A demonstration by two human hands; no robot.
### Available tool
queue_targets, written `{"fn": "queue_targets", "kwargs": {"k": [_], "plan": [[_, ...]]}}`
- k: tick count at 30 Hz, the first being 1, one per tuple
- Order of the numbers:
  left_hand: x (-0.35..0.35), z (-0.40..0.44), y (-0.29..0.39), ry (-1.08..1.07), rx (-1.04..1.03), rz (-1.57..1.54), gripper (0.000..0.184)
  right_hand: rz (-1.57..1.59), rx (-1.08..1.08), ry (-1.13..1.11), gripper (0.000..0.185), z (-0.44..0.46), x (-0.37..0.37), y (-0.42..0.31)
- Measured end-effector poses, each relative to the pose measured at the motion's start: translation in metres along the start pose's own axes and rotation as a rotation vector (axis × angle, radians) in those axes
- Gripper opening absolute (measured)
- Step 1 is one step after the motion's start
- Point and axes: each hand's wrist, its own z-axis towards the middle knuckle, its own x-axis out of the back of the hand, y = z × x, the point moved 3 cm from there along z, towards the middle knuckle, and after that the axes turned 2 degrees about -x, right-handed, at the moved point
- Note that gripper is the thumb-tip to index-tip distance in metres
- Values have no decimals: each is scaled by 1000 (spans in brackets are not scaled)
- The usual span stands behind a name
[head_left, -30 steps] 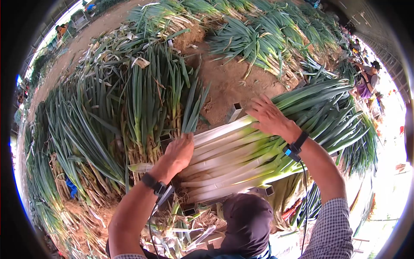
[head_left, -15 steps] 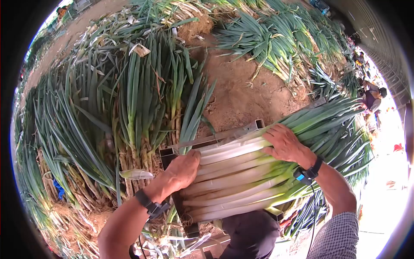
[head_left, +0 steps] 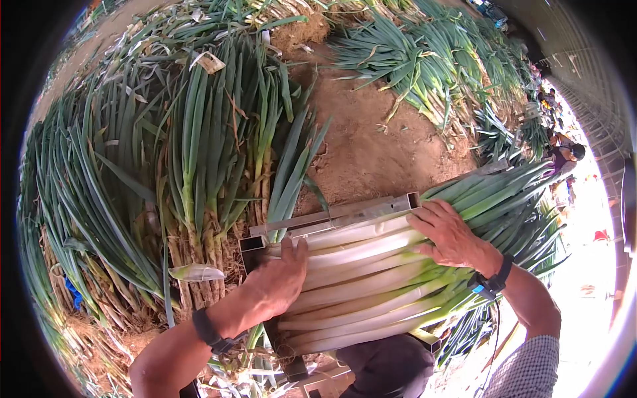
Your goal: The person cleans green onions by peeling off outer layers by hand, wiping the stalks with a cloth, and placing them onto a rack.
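Observation:
A layer of long green onions [head_left: 371, 278] lies side by side in a metal frame [head_left: 338, 215], white ends to the left and leaves to the right. My left hand [head_left: 275, 282] is at the white ends, near the frame's upper left corner. Its fingers are bent down around the ends of the upper stalks, and the fingertips are partly hidden. Over the stalks farther right, where white turns to green, rests my right hand [head_left: 451, 235]. The right fingers are spread, with the thumb apart, touching the upper stalks. Dark straps circle both wrists.
Untrimmed green onions [head_left: 192, 152] stand heaped on the left, roots down. Another pile [head_left: 424, 60] lies at the back right. Bare soil [head_left: 378, 146] shows between them. My knee [head_left: 385, 365] is below the frame. A person [head_left: 565, 156] is at the far right.
The left hand's fingers have shifted at the white ends and their bend has changed. My right hand has moved slightly right and down, its fingers spread. The whole view has shifted a little.

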Motion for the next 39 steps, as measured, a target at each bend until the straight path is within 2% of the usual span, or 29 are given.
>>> {"fn": "queue_targets", "kwargs": {"k": [1,4,7,10,13,16,17,20,21,24,27,31,34,38,39], "plan": [[-2,0,-1,56,-22,0,60,1,8,27,31,0,2,-1],[-4,-1,-4,55,-32,-10,59,125,12,-430,32,10,-15,34],[-5,-1,-5,65,-22,-31,57,318,-559,-614,33,37,-5,51],[-4,-1,-3,106,-8,-69,57,272,-507,-821,36,51,-9,51],[-7,-1,-4,114,-3,-81,60,296,-501,-709,34,43,-13,51],[-4,-7,2,95,-20,-42,63,223,-253,-409,33,16,-13,35],[-4,-7,3,88,-31,-36,63,215,-275,-433,31,8,-15,32],[-5,-6,2,114,-59,2,63,224,-237,-290,33,-1,-16,25],[-7,-4,0,143,-65,26,62,238,-258,-328,36,2,-14,25],[-13,-2,-5,233,-74,33,56,400,-179,-243,43,7,-2,26],[-13,-1,-4,284,-61,16,50,187,-9,-157,47,2,11,4],[-12,5,-6,305,-67,33,42,174,10,-59,38,-5,11,2],[-11,9,-11,304,-23,-39,31,127,-63,-220,34,5,12,13],[-10,19,-16,313,-14,-118,19,72,62,-86,26,19,15,28],[-10,21,-17,308,-5,-120,18,77,14,-120,26,18,12,32]]}}
